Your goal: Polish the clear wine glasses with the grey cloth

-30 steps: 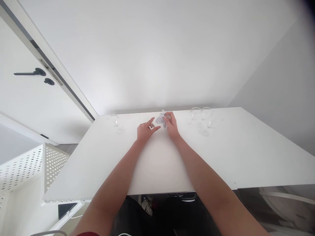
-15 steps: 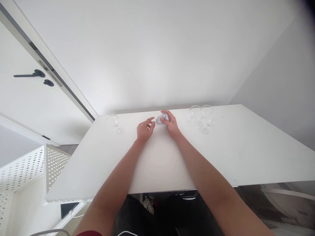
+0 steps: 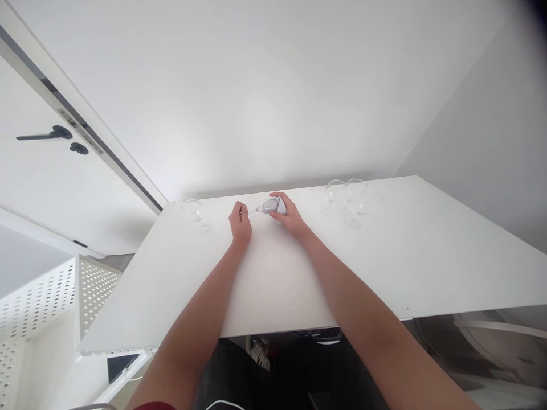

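Observation:
A clear wine glass (image 3: 268, 205) lies sideways between my hands above the white table (image 3: 294, 273), its thin stem pointing left. My left hand (image 3: 240, 223) is closed around the far end of the stem; the foot is mostly hidden by the fingers. On the other side, my right hand (image 3: 291, 216) curls around the bowl with a pale grey cloth (image 3: 281, 206) in its grip. The cloth seems tucked into or against the bowl; I cannot tell exactly which.
One wine glass (image 3: 193, 212) stands at the table's back left. Several more clear glasses (image 3: 352, 221) stand close together at the back right. A wall (image 3: 265, 114) rises behind the table, and a door with a black handle (image 3: 53, 134) is at the left.
My left hand has moved left from beside the bowl, and its spread fingers have closed on the stem end. The glass has turned so the stem shows, and the right hand has shifted slightly left.

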Motion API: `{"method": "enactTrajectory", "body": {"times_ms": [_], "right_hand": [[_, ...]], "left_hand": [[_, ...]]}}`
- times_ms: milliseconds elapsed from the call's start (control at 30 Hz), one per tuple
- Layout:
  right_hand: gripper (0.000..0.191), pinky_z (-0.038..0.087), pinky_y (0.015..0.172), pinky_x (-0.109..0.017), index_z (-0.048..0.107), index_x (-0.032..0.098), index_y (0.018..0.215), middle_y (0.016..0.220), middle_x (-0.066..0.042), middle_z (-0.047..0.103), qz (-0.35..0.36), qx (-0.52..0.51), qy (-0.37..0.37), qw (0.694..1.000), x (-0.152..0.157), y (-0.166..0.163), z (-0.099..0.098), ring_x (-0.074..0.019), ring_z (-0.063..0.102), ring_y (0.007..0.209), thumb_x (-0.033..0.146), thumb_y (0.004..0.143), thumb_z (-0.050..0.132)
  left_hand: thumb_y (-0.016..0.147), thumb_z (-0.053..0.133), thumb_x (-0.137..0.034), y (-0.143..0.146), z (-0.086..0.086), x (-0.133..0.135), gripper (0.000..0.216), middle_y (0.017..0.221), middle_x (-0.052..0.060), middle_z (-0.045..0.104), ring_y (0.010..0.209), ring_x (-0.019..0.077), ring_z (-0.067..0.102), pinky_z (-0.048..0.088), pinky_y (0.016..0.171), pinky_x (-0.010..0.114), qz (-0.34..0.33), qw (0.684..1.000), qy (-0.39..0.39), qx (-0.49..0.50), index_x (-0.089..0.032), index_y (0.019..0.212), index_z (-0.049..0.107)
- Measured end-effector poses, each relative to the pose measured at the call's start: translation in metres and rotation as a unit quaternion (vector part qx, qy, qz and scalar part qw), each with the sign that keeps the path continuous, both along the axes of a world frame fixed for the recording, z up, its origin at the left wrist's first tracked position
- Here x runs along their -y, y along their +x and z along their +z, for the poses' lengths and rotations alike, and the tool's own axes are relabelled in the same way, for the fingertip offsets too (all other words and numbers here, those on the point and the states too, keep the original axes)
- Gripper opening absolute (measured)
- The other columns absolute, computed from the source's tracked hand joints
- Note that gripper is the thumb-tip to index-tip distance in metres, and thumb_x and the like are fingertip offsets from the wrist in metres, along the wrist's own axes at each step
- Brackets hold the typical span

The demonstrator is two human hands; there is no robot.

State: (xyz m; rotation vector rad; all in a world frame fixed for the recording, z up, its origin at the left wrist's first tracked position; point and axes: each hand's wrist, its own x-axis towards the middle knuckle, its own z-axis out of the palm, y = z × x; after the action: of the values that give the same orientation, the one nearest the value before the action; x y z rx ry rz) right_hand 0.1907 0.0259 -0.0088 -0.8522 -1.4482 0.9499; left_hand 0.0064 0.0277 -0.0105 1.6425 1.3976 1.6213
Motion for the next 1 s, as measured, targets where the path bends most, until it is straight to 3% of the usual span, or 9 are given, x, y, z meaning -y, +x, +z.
{"method": "enactTrajectory", "body": {"times_ms": [233, 433, 533, 633, 867, 1000], "right_hand": [[0.05, 0.047, 0.076, -0.033, 0.065, 0.027, 0.118, 0.095, -0.001, 0.061, -0.02, 0.004, -0.004, 1.0, -0.006, -0.003, -0.006, -0.0193, 0.054, 0.082, 0.046, 0.074, 0.082], [0.05, 0.048, 0.071, -0.03, 0.062, 0.027, 0.112, 0.088, 0.0, 0.059, -0.094, -0.105, -0.054, 0.988, -0.013, 0.0, -0.011, -0.0169, 0.054, 0.079, 0.058, 0.077, 0.077], [0.057, 0.05, 0.074, -0.031, 0.059, 0.028, 0.121, 0.093, -0.001, 0.06, -0.063, -0.125, -0.04, 0.989, -0.012, 0.001, -0.009, -0.018, 0.057, 0.082, 0.058, 0.075, 0.079], [0.061, 0.049, 0.075, -0.032, 0.061, 0.029, 0.122, 0.095, -0.001, 0.062, -0.018, -0.068, -0.01, 0.998, -0.009, -0.001, -0.008, -0.0184, 0.056, 0.083, 0.051, 0.071, 0.084], [0.048, 0.046, 0.069, -0.03, 0.064, 0.026, 0.109, 0.084, 0.001, 0.057, -0.087, -0.076, -0.034, 0.993, -0.011, 0.0, -0.009, -0.0161, 0.05, 0.073, 0.06, 0.078, 0.076], [0.056, 0.048, 0.077, -0.032, 0.062, 0.029, 0.123, 0.098, -0.002, 0.061, -0.032, -0.038, -0.003, 0.999, -0.007, -0.001, -0.006, -0.0192, 0.055, 0.084, 0.051, 0.075, 0.081]], "left_hand": [[0.102, 0.038, -0.041, -0.003, -0.006, -0.006, 0.032, 0.068, -0.002, 0.031, 0.058, 0.012, 0.03, 0.029, 0.053, 0.025, -0.024, 0.996, -0.052, 0.07, -0.022, 0.076, 0.036], [0.098, 0.05, -0.04, 0.002, 0.001, 0.0, 0.023, 0.077, -0.002, 0.042, 0.059, 0.0103, 0.033, 0.032, 0.055, 0.025, -0.074, 0.996, -0.042, 0.009, -0.023, 0.085, 0.041], [0.098, 0.05, -0.039, 0.002, 0.001, -0.002, 0.024, 0.078, -0.002, 0.042, 0.061, 0.0112, 0.034, 0.033, 0.058, 0.025, -0.044, 0.998, -0.034, -0.015, -0.023, 0.084, 0.041], [0.101, 0.044, -0.038, -0.001, -0.002, -0.006, 0.026, 0.075, -0.002, 0.04, 0.063, 0.0121, 0.036, 0.034, 0.06, 0.026, 0.01, 0.999, -0.05, 0.017, -0.023, 0.081, 0.038], [0.098, 0.05, -0.038, 0.001, -0.003, -0.004, 0.02, 0.078, -0.002, 0.044, 0.06, 0.0111, 0.037, 0.035, 0.059, 0.026, -0.049, 0.998, -0.039, 0.015, -0.024, 0.086, 0.043], [0.1, 0.044, -0.038, -0.001, -0.005, -0.006, 0.024, 0.073, -0.001, 0.042, 0.061, 0.0128, 0.038, 0.035, 0.059, 0.026, -0.008, 0.999, -0.04, 0.024, -0.023, 0.081, 0.04]]}}
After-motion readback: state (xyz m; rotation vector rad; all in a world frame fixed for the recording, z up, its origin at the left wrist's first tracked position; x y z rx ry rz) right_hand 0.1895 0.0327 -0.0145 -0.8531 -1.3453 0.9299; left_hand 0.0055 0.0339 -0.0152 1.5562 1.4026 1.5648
